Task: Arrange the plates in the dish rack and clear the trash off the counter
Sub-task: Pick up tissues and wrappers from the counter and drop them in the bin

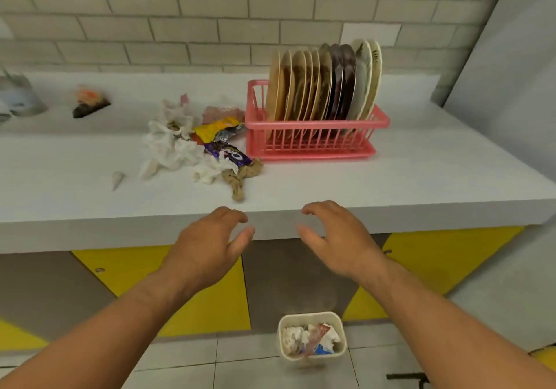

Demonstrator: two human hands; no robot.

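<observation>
The trash [195, 145] lies in a loose heap on the counter [391, 184], touching the left side of the rack [313, 142]: crumpled white tissue, a yellow wrapper and a purple wrapper [228, 154]. At the corner nearest the person is a brown twist [240, 178] whose long axis runs from the rack's front left corner toward the counter's front edge. A small scrap [118, 178] sits apart, further left of the rack than the heap, and a dark wrapper [90, 102] lies well to the rack's left near the wall. The plates [325, 81] all stand on edge in the rack, so that half of the task looks done. Both hands hover at the counter's front edge, in front of the rack and to its left, holding nothing, with fingers loosely spread and slightly curled. From the left hand [207, 244] the heap lies ahead and only a little to the left, with the brown twist just beyond its fingertips. The right hand [340, 238] is in front of the rack itself and would have to cross leftward, so the left hand is nearer. The bin [310, 316], already holding some trash, stands on the floor below and in front of the rack.
</observation>
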